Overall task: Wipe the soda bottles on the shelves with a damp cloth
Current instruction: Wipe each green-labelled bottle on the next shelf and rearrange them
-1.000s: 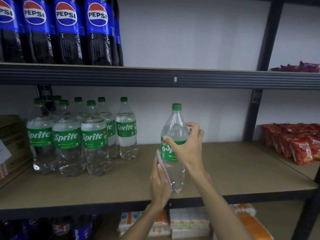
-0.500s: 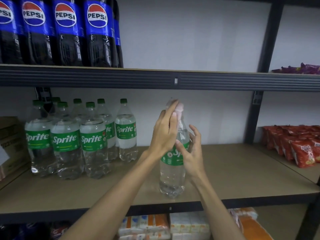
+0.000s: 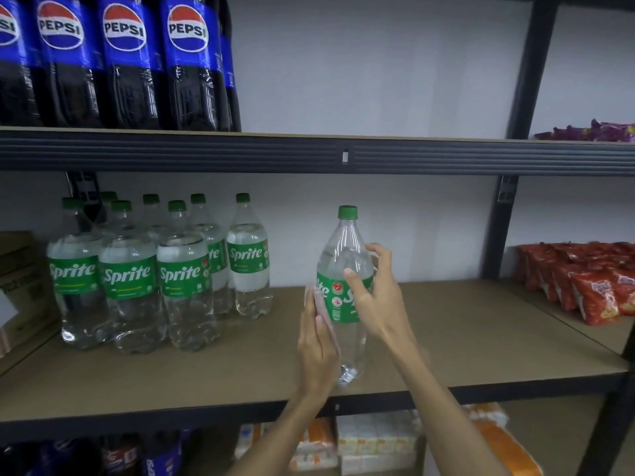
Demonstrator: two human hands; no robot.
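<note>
A clear Sprite bottle [image 3: 345, 242] with a green cap stands upright near the front edge of the middle shelf [image 3: 481, 338]. My right hand [image 3: 376, 300] grips it at the label, thumb on the front and fingers curled round the back. My left hand [image 3: 318, 341] has straight fingers and presses a pink cloth [image 3: 323, 305] flat against the bottle's left side, over the label and lower body. Only a thin edge of the cloth shows past the hand.
Several more Sprite bottles [image 3: 185, 276] stand grouped at the left of the same shelf, beside a cardboard box [image 3: 17, 269]. Pepsi bottles [image 3: 127, 63] fill the upper shelf's left. Red snack bags [image 3: 584, 280] lie on the neighbouring shelf at the right. Packaged goods [image 3: 371, 441] sit below.
My left hand carried the cloth from the bottle's cap down to its left side at the label. My right hand stayed on the bottle at the label.
</note>
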